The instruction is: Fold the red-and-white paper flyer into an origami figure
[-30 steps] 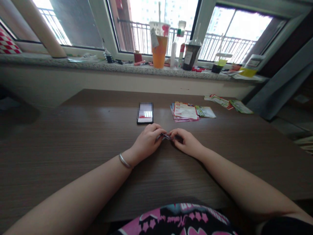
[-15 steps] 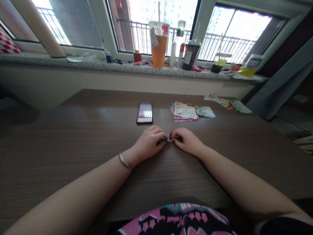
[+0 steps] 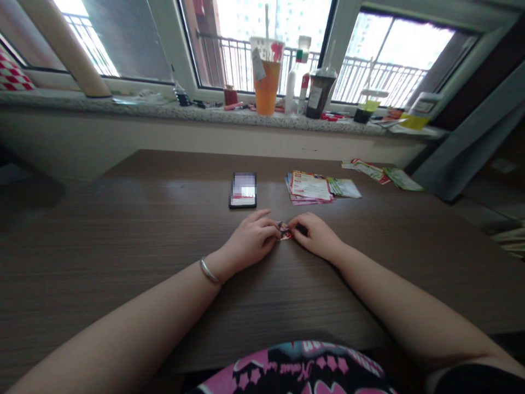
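A small folded piece of printed paper (image 3: pixel 284 231), red, white and dark, is pinched between my two hands just above or on the brown table (image 3: pixel 164 241). My left hand (image 3: pixel 255 234) grips its left edge with thumb and fingertips, the index finger lifted away; a silver bangle circles that wrist. The right edge is held by my right hand (image 3: pixel 314 234), fingers curled and thumb below. My fingers hide part of the paper. Beyond my left hand lies a phone (image 3: pixel 243 190) with its screen lit.
Behind my right hand rests a stack of printed sheets (image 3: pixel 310 186), with a green packet (image 3: pixel 345 187) beside it. More paper strips (image 3: pixel 369 169) and another green packet (image 3: pixel 402 179) lie at the far right. Cups such as an orange drink (image 3: pixel 267 82) stand on the windowsill (image 3: pixel 229 116).
The paper now shows more of its printed face, more spread out between my fingers. My left index finger has lifted. The phone and the stack have stayed put.
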Motion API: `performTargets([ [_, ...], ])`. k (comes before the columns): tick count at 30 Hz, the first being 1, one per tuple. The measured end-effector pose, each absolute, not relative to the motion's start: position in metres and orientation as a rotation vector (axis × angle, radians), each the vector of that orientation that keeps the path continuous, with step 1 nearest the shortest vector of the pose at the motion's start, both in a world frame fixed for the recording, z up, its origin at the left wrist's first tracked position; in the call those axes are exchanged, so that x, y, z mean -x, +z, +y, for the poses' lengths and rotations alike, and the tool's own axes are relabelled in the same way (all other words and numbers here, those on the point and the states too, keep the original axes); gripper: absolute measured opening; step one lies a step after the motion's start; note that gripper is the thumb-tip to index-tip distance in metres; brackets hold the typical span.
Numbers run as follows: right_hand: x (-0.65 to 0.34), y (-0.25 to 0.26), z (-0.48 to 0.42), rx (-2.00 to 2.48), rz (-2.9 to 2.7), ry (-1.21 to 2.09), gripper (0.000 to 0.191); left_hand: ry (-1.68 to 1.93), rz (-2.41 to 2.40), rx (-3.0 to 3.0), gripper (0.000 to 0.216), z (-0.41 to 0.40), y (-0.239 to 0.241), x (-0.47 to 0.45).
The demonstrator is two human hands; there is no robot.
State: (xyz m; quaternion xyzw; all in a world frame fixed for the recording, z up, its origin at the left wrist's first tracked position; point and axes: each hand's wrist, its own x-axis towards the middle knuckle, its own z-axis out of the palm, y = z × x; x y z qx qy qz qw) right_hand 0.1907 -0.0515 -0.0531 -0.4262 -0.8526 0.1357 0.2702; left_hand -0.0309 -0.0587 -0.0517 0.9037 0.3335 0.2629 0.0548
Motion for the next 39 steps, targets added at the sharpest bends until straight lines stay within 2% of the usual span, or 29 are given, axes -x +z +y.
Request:
performTargets([
  [6,-0.190,-0.051,-0.055,1.156,-2.303,0.371,0.018,0.753,1.038,-2.757,0.011,-0.057,-0.050,0.030],
  [17,-0.195,-0.061,-0.047,1.104,-2.359,0.153,0.010,0.680,0.751,-2.719,0.007,-0.063,-0.048,0.026],
  [22,-0.195,-0.062,-0.050,1.122,-2.425,0.189,0.023,0.729,0.864,-2.751,0.005,-0.062,-0.049,0.027],
  [27,-0.195,-0.061,-0.050,1.105,-2.447,0.234,0.034,0.700,1.054,-2.719,0.008,-0.059,-0.051,0.028],
  [34,-0.196,-0.060,-0.049,1.055,-2.401,0.303,0.022,0.600,1.421,-2.671,0.034,-0.061,-0.051,0.030],
  [39,-0.196,-0.063,-0.049,1.056,-2.422,0.328,0.030,0.574,1.452,-2.677,0.036,-0.058,-0.054,0.031],
])
